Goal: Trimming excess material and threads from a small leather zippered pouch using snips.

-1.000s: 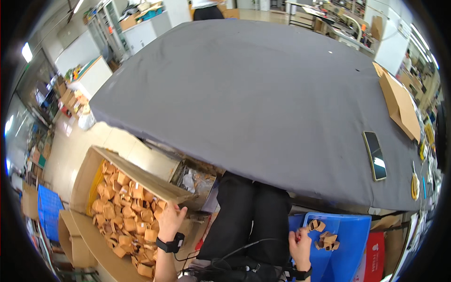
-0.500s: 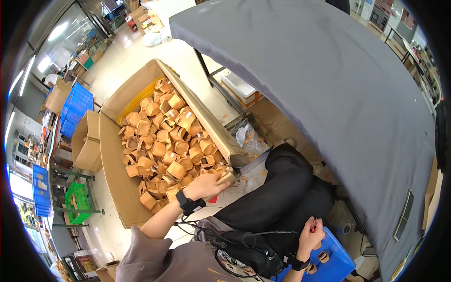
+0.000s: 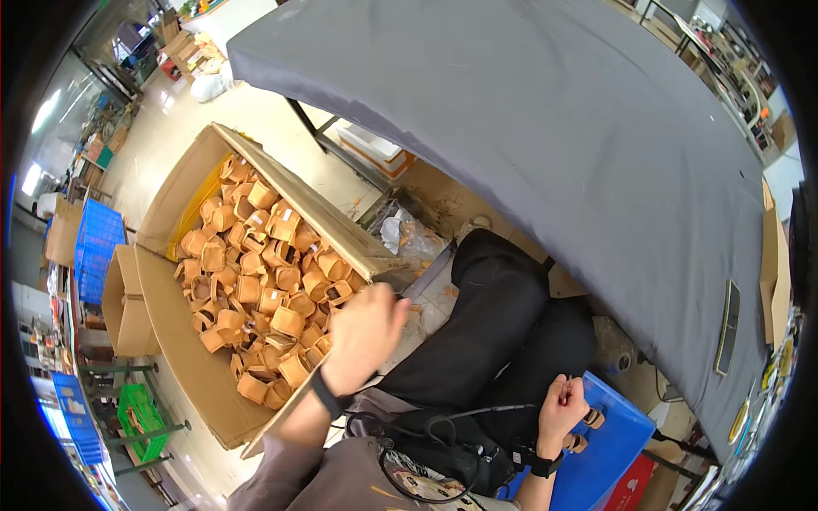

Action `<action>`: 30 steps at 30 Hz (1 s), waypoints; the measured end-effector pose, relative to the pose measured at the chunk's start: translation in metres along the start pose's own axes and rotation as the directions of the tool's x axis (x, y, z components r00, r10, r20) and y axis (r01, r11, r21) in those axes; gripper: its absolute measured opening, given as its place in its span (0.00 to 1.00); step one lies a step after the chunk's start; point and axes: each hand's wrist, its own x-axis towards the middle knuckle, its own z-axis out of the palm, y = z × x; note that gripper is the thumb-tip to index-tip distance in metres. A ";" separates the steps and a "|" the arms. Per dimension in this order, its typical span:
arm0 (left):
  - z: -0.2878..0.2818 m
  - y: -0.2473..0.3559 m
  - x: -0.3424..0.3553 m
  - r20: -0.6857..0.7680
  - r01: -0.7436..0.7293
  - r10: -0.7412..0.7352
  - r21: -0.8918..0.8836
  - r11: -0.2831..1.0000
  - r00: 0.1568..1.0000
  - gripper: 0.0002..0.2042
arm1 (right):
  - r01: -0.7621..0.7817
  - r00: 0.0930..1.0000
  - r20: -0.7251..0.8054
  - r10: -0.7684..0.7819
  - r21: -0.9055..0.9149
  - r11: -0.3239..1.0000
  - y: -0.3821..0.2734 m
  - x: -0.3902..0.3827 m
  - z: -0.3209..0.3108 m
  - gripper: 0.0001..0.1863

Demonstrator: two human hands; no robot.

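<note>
My left hand [image 3: 365, 339] is smeared by motion over the near right side of a big open carton [image 3: 192, 383]. Its fingers are too blurred to read, and nothing shows in them. Inside the carton lies a heap of small tan cup-shaped cases [image 3: 288, 321], leather-like, tumbled at all angles. Close to my right thigh, my right hand [image 3: 562, 413] is closed, with a small red thing [image 3: 563, 399] peeking between the fingers; most of it is hidden. Just beside that hand, a few tan cases [image 3: 594, 418] rest on a blue plastic surface [image 3: 601, 460].
A table under a grey cloth [image 3: 511, 111] spans the front and right. Beneath it are a white box [image 3: 375, 149] and a clear plastic bag [image 3: 417, 241]. At the left stand a smaller carton [image 3: 128, 311], blue crates [image 3: 100, 247] and a green basket [image 3: 141, 419].
The view has swung to the right. My left hand has left the carton's near right corner, where its fingers were around something tan. My right hand stays closed by the blue surface.
</note>
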 end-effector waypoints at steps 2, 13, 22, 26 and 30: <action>0.054 0.014 0.022 0.092 -0.069 0.079 -0.115 0.991 0.993 0.15 | -0.013 0.990 -0.143 0.012 -0.005 1.000 0.002 -0.004 -0.008 0.19; 0.326 -0.113 0.094 0.326 0.289 -0.282 0.028 0.957 0.902 0.10 | -0.328 0.867 -0.419 0.272 -0.068 0.942 0.062 -0.050 -0.045 0.20; 0.315 -0.113 0.100 0.438 -0.045 -0.139 0.384 0.922 0.888 0.08 | -0.405 0.811 -0.443 0.381 0.044 0.913 0.095 -0.053 -0.047 0.18; 0.316 -0.130 0.105 0.481 -0.225 -0.006 0.420 0.879 0.877 0.09 | -0.417 0.791 -0.439 0.426 0.124 0.901 0.073 -0.046 -0.043 0.16; 0.338 -0.138 0.119 0.453 -0.185 -0.039 0.439 0.879 0.890 0.10 | -0.339 0.828 -0.436 0.352 0.110 0.934 0.071 -0.044 -0.036 0.17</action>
